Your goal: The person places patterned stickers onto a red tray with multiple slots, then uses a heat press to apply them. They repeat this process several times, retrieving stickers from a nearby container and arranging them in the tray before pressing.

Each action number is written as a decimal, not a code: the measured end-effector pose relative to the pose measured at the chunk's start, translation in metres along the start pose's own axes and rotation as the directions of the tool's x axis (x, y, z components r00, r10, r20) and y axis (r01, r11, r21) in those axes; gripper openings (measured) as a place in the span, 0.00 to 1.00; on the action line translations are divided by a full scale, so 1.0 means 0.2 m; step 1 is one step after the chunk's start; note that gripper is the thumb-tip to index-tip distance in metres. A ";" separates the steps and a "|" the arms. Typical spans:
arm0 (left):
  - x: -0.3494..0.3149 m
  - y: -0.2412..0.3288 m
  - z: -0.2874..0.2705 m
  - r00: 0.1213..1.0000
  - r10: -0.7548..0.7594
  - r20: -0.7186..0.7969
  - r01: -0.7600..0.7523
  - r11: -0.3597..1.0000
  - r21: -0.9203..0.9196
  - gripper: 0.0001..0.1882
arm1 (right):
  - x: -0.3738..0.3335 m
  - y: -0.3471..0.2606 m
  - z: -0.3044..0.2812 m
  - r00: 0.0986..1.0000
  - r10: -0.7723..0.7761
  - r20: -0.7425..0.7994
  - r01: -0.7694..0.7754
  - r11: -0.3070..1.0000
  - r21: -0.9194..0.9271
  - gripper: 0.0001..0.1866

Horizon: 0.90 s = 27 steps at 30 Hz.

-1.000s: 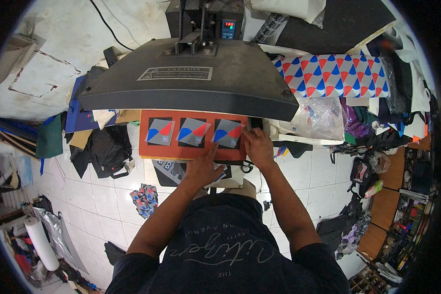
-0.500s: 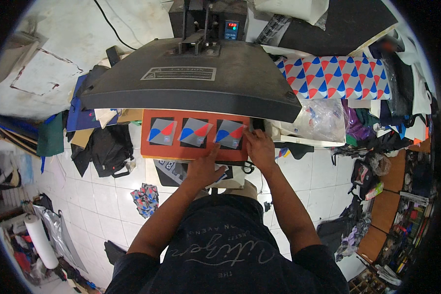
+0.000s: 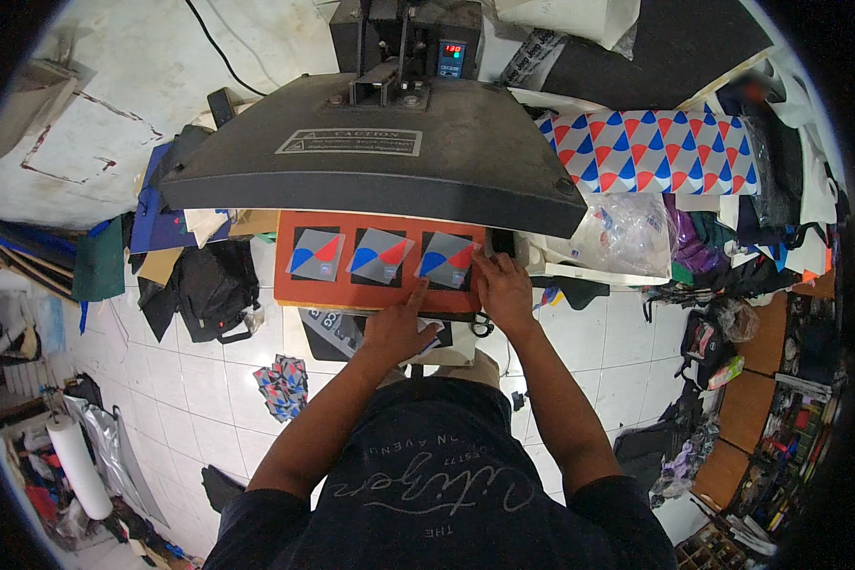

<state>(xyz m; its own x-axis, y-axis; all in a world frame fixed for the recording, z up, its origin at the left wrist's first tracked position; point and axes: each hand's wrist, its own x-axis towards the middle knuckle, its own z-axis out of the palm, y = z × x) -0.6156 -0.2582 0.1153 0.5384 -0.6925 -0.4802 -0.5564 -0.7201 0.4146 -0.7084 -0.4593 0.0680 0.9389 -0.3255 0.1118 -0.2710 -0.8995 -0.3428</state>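
On the orange-red lower pad (image 3: pixel 347 294) of a heat press lie three black pieces in a row, each topped by a tilted grey sheet printed in red and blue. My left hand (image 3: pixel 396 330) reaches in from the front, its index finger stretched to the lower left edge of the rightmost printed sheet (image 3: pixel 449 255) and its thumb spread away. At that sheet's right side, the fingertips of my right hand (image 3: pixel 505 293) rest by its upper right corner, slightly bent and apart. The middle sheet (image 3: pixel 378 256) and the left sheet (image 3: pixel 314 256) lie untouched.
The press's dark upper plate (image 3: pixel 370 182) hangs raised just beyond my hands. Scissors (image 3: pixel 482 325) sit below the pad's front edge. A patterned sheet (image 3: pixel 651 152) lies at the far right, and a pile of printed pieces (image 3: pixel 281 388) on the tiled floor at left.
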 end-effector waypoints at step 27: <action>-0.01 -0.02 0.01 1.000 0.008 0.005 -0.008 0.999 0.031 0.45 | -0.01 0.00 -0.01 1.000 -0.008 0.020 0.008 1.000 -0.007 0.28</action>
<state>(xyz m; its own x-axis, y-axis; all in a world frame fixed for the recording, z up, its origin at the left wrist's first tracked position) -0.6160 -0.2549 0.1130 0.5311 -0.6978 -0.4807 -0.5800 -0.7129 0.3941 -0.7115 -0.4593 0.0703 0.9451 -0.3126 0.0954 -0.2651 -0.9039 -0.3357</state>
